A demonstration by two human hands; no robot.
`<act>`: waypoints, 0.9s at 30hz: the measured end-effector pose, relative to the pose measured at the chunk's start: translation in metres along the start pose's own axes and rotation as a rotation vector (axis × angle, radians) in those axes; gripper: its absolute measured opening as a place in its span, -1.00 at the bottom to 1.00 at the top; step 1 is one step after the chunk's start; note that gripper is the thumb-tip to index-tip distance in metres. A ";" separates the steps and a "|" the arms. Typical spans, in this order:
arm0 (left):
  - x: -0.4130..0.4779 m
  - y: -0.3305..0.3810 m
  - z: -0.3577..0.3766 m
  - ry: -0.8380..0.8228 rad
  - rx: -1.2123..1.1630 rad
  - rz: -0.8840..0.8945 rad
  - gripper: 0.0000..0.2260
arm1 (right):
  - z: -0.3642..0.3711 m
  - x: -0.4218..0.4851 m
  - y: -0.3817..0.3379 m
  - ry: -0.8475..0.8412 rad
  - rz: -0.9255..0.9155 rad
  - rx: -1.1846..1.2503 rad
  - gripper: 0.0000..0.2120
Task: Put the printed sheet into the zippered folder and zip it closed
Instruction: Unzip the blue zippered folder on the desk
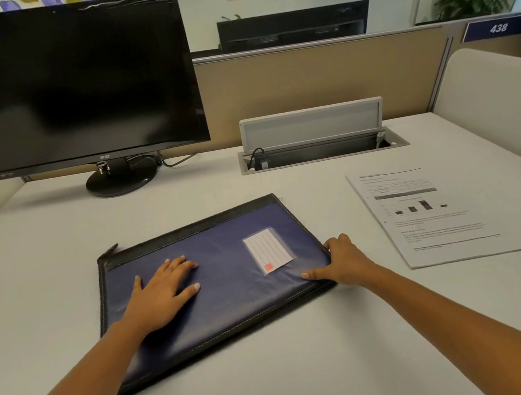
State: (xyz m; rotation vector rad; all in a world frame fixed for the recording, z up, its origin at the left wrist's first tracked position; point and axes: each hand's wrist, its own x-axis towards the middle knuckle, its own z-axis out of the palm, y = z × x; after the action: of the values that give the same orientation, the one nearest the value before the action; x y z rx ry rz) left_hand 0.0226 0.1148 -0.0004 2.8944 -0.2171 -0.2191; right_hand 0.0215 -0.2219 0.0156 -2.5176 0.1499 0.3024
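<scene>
Early days on this one, as far as can be judged: the zippered folder (236, 306) is being steadied on the desk (287, 394) and nothing has been loaded into it yet. Nearest in, the left hand (164, 291) is laid flat on the folder's left half, fingers straight and spread, so it's released and nothing is held, just pressed down. The right hand (343, 261) is clamped on the folder's right edge, thumb on top and fingers curled round the rim, so the folder itself is what's grasped. A label card (268, 251) is seen in a clear pocket on the folder, between the two hands. The zip (195, 228) is run along the folder's far edge; whether it's undone can't be told from here, tbh. The printed sheet (437, 218) is left lying flat off to the folder's right, apart from it and untouched. Next up, probably: the zip gets checked and pulled open if needed, then the sheet is fetched and slid in flat so no corner gets caught in the teeth. Beyond the folder a cable box (315, 139) is set into the desk with its lid up, and a dark monitor (58, 86) is stood past the folder's far left corner.
</scene>
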 end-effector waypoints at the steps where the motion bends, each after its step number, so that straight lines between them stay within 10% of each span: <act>1: 0.003 0.006 -0.001 0.008 -0.005 -0.038 -0.54 | 0.002 -0.007 -0.002 -0.030 0.013 0.007 -0.22; 15: 0.001 0.091 0.024 0.054 0.005 -0.118 -0.44 | 0.016 -0.044 -0.006 -0.235 -0.031 -0.001 -0.63; 27: 0.014 0.108 0.036 0.099 0.034 -0.151 -0.42 | -0.002 0.018 -0.004 0.157 -0.049 0.280 -0.76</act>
State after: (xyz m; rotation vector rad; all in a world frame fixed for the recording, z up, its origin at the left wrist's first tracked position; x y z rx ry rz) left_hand 0.0162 0.0004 -0.0111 2.9477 0.0158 -0.0982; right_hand 0.0402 -0.2201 0.0148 -2.2614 0.1788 0.0584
